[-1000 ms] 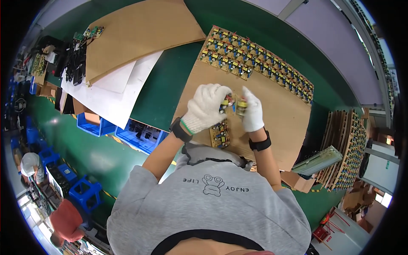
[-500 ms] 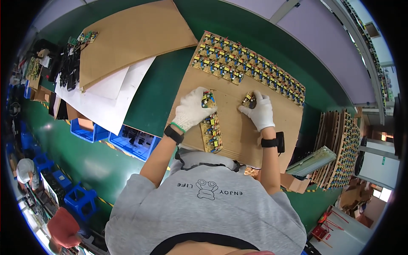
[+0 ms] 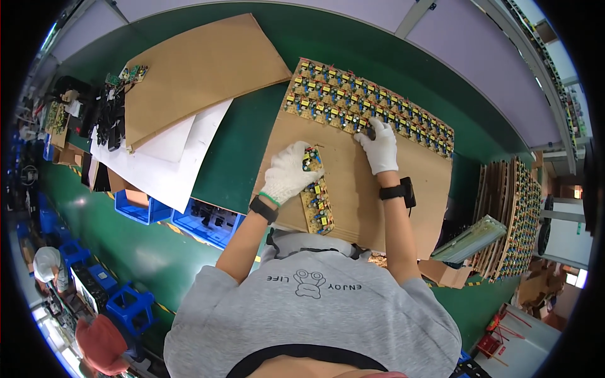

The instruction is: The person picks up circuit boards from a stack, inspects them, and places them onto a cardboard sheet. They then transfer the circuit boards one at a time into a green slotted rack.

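My left hand (image 3: 287,173), in a white knit glove, grips a strip of joined circuit boards (image 3: 317,205) near its far end. The strip lies lengthwise toward me on a sheet of brown cardboard (image 3: 353,183). My right hand (image 3: 380,150), gloved in white too, has its fingers curled around a small circuit board at the near edge of the rows of circuit boards (image 3: 378,104). That small board is mostly hidden by the fingers. The rows fill the far side of the cardboard, packed with yellow, blue and black parts.
Left of the cardboard is the green tabletop (image 3: 230,151), with a large cardboard sheet (image 3: 201,69) over white sheets and black cables (image 3: 110,120) beyond. Blue bins (image 3: 205,217) stand below its edge. At right leans a stack of board-laden cardboard sheets (image 3: 504,214). Other people sit far left.
My right hand has moved away from me with the small circuit board, from the bare cardboard to the near row. My left hand stays on the strip. The view has shifted slightly.
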{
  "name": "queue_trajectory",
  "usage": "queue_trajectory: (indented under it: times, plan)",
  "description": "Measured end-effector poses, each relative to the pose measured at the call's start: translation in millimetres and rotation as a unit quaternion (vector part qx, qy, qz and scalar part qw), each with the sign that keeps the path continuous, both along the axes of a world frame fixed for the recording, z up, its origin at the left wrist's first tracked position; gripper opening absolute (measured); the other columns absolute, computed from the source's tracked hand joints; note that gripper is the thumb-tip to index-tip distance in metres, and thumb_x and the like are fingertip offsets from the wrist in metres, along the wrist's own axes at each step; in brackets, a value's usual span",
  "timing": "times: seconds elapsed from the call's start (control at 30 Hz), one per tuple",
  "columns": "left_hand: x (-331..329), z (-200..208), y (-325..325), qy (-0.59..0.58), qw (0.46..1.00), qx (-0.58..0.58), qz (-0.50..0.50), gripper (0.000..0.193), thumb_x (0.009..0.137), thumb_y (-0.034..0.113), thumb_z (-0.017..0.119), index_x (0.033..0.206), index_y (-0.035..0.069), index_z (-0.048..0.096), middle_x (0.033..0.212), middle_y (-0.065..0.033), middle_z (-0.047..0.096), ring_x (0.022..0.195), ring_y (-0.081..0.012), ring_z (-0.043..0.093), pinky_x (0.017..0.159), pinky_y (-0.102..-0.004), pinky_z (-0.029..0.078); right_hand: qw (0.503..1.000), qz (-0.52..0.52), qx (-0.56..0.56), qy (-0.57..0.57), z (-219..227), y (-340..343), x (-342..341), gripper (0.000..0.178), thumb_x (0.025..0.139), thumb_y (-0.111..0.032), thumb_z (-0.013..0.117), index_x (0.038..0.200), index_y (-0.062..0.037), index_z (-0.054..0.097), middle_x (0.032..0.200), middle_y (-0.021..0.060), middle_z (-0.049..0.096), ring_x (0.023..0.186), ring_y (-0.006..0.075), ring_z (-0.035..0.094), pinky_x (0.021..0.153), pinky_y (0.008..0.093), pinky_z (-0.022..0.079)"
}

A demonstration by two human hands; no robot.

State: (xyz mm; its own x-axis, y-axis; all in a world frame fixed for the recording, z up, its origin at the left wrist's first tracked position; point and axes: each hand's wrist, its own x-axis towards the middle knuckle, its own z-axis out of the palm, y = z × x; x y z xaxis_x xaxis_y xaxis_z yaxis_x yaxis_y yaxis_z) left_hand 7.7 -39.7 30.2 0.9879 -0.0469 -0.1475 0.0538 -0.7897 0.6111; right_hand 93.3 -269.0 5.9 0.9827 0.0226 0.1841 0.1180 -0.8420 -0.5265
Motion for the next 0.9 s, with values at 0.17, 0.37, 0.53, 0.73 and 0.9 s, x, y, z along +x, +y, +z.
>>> queue_trajectory:
  times: [0.17,0.37,0.53,0.73,0.9]
  plan:
    - [2.5,2.4,4.1,0.005,0.998,-0.056,-0.004,0.066,0.07,0.041,0.076,0.121,0.008,0.05,0.113,-0.0181,0.06,0.107,-0.0366,0.058,0.089,-0.0441,0.048,0.995,-0.032,0.019,-0.092,-2.4,7.4,-7.1,0.048,0.073,-0.024,0.078,0.113,-0.0056,0.061,0.102,0.0181,0.062,0.092,0.0354,0.061,0.08,0.0432,0.051]
    - [-11.4,23.3,-14.8,-0.266,0.955,0.111,-0.074,0.087,0.069,0.021,0.072,0.142,0.0,0.031,0.104,-0.0165,0.058,0.097,-0.0334,0.057,0.081,-0.0416,0.049,0.922,-0.013,0.343,0.182,11.5,33.0,-49.5,0.046,0.101,-0.04,0.046,0.096,0.0008,0.066,0.081,0.0074,0.064,0.075,0.0141,0.057,0.068,0.0325,0.049]
    - [-17.3,37.8,-24.4,-0.265,0.953,0.091,-0.114,0.094,0.069,0.012,0.069,0.146,-0.005,0.019,0.096,-0.0121,0.056,0.085,-0.0284,0.053,0.073,-0.0369,0.048,0.897,-0.046,0.418,0.135,39.9,82.9,-86.3,0.039,0.096,-0.036,0.056,0.085,0.0013,0.062,0.069,0.0044,0.057,0.065,0.0073,0.046,0.059,0.0286,0.042]
    - [-23.9,23.3,-27.8,-0.265,0.957,-0.064,-0.097,0.097,0.068,0.013,0.072,0.147,-0.001,0.018,0.098,-0.0133,0.057,0.091,-0.0307,0.055,0.076,-0.0389,0.048,0.875,-0.031,0.466,0.126,43.5,78.2,-84.9,0.037,0.095,-0.036,0.059,0.08,-0.0019,0.063,0.061,0.0009,0.054,0.055,0.0054,0.043,0.049,0.0254,0.037]
    - [-15.3,25.2,-27.2,-0.098,0.949,-0.297,-0.024,0.096,0.071,0.016,0.071,0.149,0.001,0.016,0.107,-0.0157,0.056,0.096,-0.032,0.055,0.085,-0.0415,0.045,0.818,-0.117,0.526,0.201,27.3,39.4,-64.5,0.038,0.096,-0.039,0.055,0.075,-0.0082,0.061,0.066,0.0064,0.06,0.053,0.0162,0.056,0.048,0.0289,0.044]
